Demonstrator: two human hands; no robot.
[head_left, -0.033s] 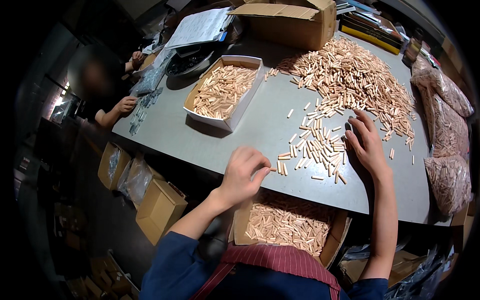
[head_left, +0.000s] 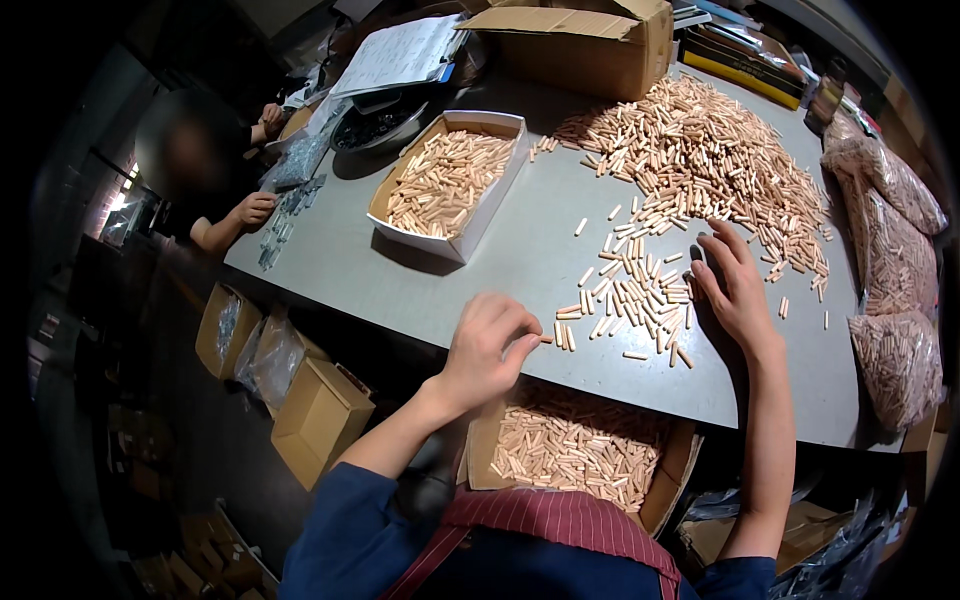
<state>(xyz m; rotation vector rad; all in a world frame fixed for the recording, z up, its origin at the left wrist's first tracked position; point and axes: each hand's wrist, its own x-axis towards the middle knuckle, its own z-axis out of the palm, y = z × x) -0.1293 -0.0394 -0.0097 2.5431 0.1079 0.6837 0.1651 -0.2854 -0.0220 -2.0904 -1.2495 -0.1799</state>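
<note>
My left hand point(head_left: 488, 345) is over the near edge of the table, its thumb and index finger pinched together. A short wooden dowel point(head_left: 546, 339) pokes out at their tips. To the right, my right hand point(head_left: 740, 292) has its fingers apart and reaches over the tabletop beside a loose spread of dowels point(head_left: 648, 292). Beyond it rises a large heap of the same pale dowels point(head_left: 690, 140). Below the table edge, in front of my body, an open cardboard box point(head_left: 484, 455) holds many more dowels.
A white-sided carton point(head_left: 492, 215) of dowels stands left of the heap, near a dark bowl point(head_left: 400, 135). Clear bags of dowels point(head_left: 897, 250) line the right side. A brown box point(head_left: 600, 55) stands at the back. Across the left corner, another person's hand point(head_left: 254, 208) is by small clear pieces.
</note>
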